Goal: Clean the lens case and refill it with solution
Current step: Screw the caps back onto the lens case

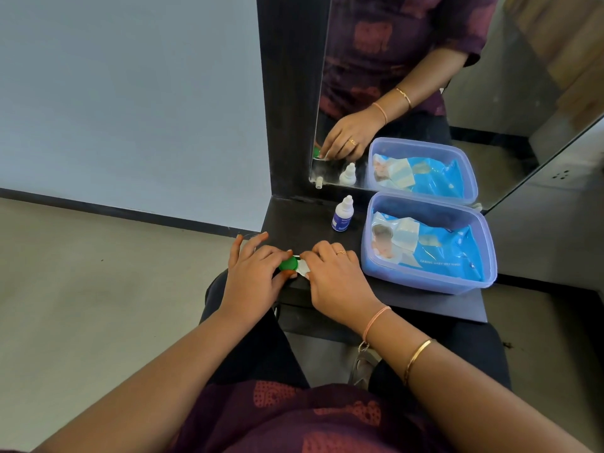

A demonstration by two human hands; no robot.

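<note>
Clearly you're early on: the bottle [342,214] stands capped and untouched, so refilling is left. Largest first: mirror [425,93] ahead, dark surface [425,302], tub [428,282] of wipes, then the case [295,265] at the near edge. Your left hand [253,276] pinches its green cap; your right hand [336,279] steadies the white side.

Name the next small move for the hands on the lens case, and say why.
Probably twist the green cap off with the left hand while the right hand steadies the case. Both hands already pinch it, the cap looks still on, and the bottle stands untouched behind.
</note>
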